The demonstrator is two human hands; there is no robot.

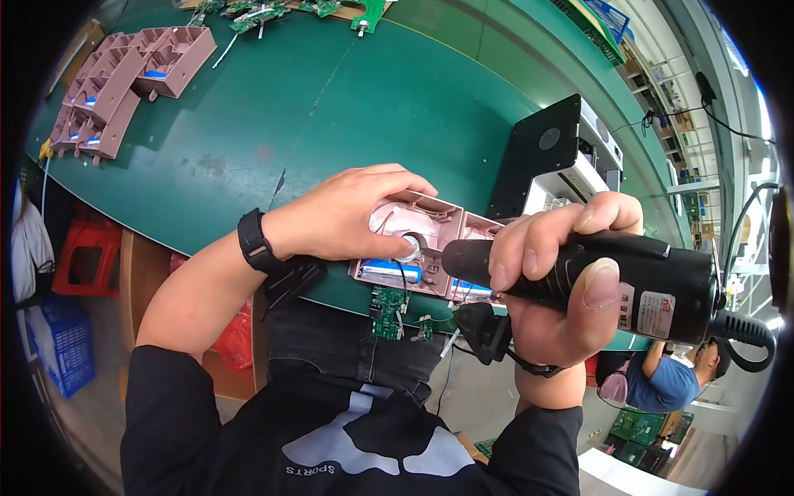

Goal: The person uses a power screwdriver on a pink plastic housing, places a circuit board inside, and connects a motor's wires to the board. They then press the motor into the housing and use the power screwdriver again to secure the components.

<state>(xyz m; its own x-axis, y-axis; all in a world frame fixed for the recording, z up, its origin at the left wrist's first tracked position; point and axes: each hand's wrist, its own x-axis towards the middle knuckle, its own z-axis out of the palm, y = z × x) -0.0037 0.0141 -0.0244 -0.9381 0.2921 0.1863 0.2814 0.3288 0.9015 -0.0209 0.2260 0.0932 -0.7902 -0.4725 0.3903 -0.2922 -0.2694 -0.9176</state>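
My left hand [335,217] grips a pink plastic housing [442,221] at the table's near edge, its thumb pressing on a small round silvery part [409,246] inside. A blue cylindrical battery [385,271] and dark wires lie in that housing. Wrapped round a black corded electric screwdriver [571,269] is my right hand [542,326]. The tool's nose points left over the housing; its bit cannot be made out. A second pink housing [477,234] sits against the first, partly hidden by my right hand. A green circuit board [387,312] hangs at the table edge below.
More pink housings [124,83] with blue batteries stand at the far left of the green table [240,140]. Green circuit boards [256,15] lie along the back. A black-and-white machine [550,149] stands on the right. Another person [662,380] sits at the lower right.
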